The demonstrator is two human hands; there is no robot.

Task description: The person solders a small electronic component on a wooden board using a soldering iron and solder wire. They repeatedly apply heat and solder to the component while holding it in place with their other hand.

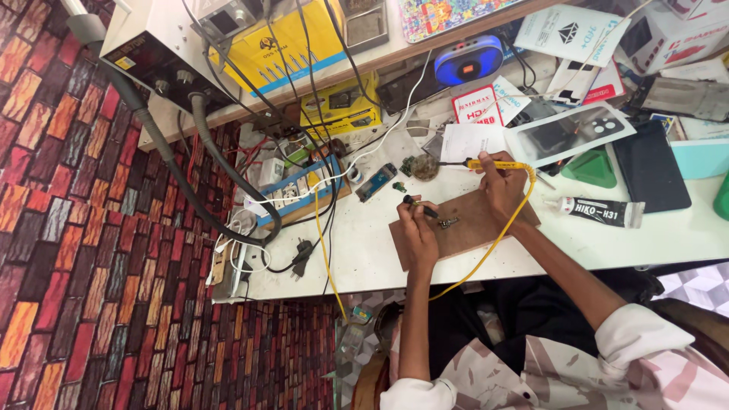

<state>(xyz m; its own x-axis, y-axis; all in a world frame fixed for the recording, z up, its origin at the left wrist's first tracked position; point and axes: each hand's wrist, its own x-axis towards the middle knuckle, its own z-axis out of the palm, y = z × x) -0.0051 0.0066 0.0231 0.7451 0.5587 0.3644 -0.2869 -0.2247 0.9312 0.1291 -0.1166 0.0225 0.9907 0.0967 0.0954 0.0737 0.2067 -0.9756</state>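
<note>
My right hand (pixel 501 184) grips a yellow-handled soldering iron (pixel 497 164), its tip reaching toward a round tip-cleaning pad (pixel 424 166). The iron's yellow cord (pixel 486 254) loops back over the table edge. My left hand (pixel 416 224) pinches black tweezers (pixel 422 209) over a brown wooden board (pixel 467 228). A small metal part (pixel 447 222) lies on the board just beside the tweezers. A small green circuit piece (pixel 399 186) and a blue module (pixel 376 182) rest on the white table (pixel 364 258) beyond the board.
A power strip in a blue tray (pixel 300 190) and tangled cables sit left of the board. A glue tube (pixel 596 210), a dark tablet (pixel 651 168), a green stand (pixel 592 168), boxes and a blue speaker (pixel 468 59) crowd the right and rear. Grey equipment (pixel 163 45) stands on a shelf.
</note>
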